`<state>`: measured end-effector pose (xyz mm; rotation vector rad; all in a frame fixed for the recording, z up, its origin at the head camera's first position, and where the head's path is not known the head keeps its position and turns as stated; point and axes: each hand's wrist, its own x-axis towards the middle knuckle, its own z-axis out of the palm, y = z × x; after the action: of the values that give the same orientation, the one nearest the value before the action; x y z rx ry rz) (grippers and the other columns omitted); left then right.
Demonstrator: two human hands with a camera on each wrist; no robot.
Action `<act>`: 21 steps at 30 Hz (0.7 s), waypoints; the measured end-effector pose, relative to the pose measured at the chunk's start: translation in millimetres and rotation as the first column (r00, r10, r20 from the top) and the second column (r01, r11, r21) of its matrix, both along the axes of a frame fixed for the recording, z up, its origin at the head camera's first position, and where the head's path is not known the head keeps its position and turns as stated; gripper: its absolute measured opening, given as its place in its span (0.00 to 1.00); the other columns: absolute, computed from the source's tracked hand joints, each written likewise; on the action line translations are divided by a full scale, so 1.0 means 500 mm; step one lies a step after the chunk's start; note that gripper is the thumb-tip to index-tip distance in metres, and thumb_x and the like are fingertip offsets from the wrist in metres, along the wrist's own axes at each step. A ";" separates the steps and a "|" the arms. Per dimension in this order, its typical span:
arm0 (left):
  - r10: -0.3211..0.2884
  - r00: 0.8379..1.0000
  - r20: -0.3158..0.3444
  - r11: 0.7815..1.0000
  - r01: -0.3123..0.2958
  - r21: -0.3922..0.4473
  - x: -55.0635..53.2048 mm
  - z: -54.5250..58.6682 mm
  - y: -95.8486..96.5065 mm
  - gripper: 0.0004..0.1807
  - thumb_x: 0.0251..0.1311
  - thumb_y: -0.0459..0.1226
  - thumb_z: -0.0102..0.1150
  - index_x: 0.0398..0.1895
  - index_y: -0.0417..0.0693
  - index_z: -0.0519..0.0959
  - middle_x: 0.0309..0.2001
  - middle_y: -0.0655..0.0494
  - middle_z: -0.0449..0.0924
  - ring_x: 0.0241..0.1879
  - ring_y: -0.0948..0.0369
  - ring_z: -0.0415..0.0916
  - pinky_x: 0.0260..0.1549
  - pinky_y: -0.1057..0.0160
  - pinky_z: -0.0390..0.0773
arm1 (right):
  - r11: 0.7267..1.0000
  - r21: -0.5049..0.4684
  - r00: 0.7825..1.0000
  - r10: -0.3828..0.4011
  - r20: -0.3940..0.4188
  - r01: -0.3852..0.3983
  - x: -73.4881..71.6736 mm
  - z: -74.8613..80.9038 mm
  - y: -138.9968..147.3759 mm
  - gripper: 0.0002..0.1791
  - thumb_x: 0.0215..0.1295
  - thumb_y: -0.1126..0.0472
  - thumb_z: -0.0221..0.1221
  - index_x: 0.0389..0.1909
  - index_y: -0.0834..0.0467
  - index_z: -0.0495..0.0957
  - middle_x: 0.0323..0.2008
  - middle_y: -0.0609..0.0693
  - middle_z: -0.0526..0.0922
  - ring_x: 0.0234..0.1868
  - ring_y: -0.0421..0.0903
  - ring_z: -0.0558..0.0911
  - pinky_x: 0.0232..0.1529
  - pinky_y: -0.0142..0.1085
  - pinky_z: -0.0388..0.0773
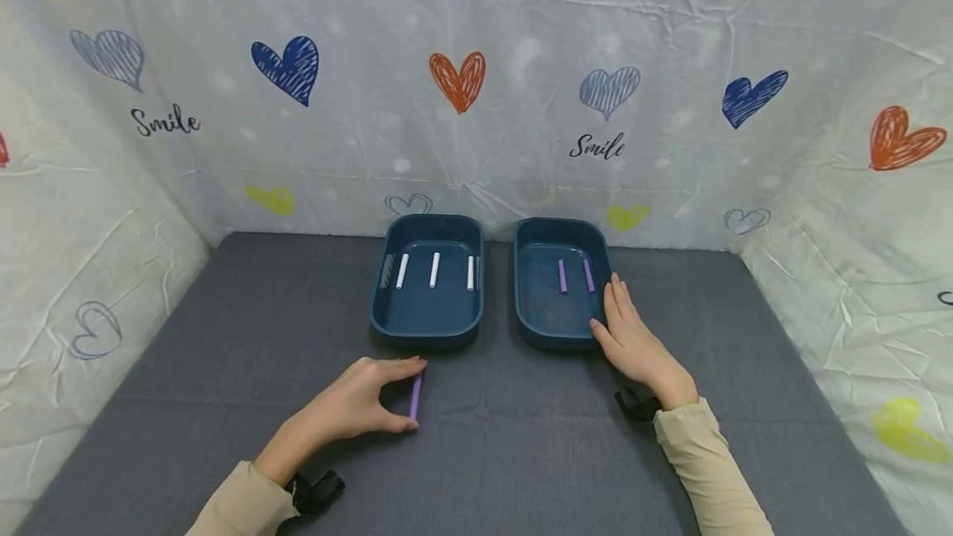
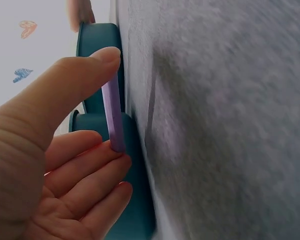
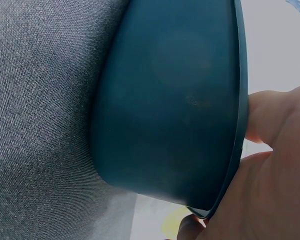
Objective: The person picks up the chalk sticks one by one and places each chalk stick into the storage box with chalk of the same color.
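Note:
My left hand (image 1: pixel 357 404) pinches a purple chalk stick (image 1: pixel 415 395) end to end, thumb at its near end and fingertips at its far end. The stick is raised off the cloth, in front of the left blue tray (image 1: pixel 424 337). In the left wrist view, the chalk stick (image 2: pixel 112 115) spans the gap between thumb and fingers. Along the right rim of the right blue tray (image 1: pixel 554 337) rests my right hand (image 1: pixel 636 337), its fingers straight and its thumb near the front corner. The right wrist view shows that tray's outer wall (image 3: pixel 165 100) close up.
Three white sticks (image 1: pixel 434 270) lie spaced apart inside the left tray. Two purple sticks (image 1: pixel 562 277) lie in the right tray. Both trays stand side by side on a grey cloth (image 1: pixel 521 453), near a white curtain (image 1: pixel 521 15) printed with hearts.

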<state>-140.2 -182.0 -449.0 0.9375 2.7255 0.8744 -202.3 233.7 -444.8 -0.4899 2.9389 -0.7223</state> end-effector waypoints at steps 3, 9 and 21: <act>-0.008 1.000 -0.006 1.000 0.008 0.003 -0.002 0.001 0.011 0.42 0.47 0.47 0.78 0.64 0.37 0.75 0.63 0.42 0.75 0.62 0.50 0.73 0.56 0.47 0.76 | 1.000 0.000 1.000 0.001 0.000 -0.001 0.000 0.000 0.000 0.39 0.80 0.53 0.41 0.76 0.73 0.36 0.77 0.65 0.30 0.77 0.64 0.35 0.73 0.59 0.44; -0.031 0.999 -0.007 0.999 0.031 0.014 -0.006 0.009 0.036 0.42 0.47 0.46 0.78 0.65 0.37 0.75 0.64 0.43 0.74 0.62 0.51 0.73 0.56 0.48 0.76 | 1.000 -0.007 1.000 0.005 0.002 -0.005 0.000 0.000 0.000 0.39 0.80 0.54 0.42 0.76 0.73 0.36 0.78 0.64 0.29 0.77 0.63 0.34 0.73 0.59 0.43; -0.093 0.996 -0.007 0.996 0.093 0.012 -0.020 0.025 0.095 0.41 0.48 0.45 0.77 0.65 0.37 0.74 0.64 0.45 0.74 0.64 0.52 0.72 0.58 0.50 0.75 | 1.000 -0.008 1.000 0.002 0.012 -0.002 -0.001 -0.001 0.003 0.39 0.80 0.53 0.41 0.76 0.72 0.35 0.78 0.63 0.28 0.77 0.62 0.33 0.73 0.59 0.42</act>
<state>-150.2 -134.6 -436.4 1.0620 2.6600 0.8743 -202.9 235.1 -445.1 -0.4869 2.9251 -0.7347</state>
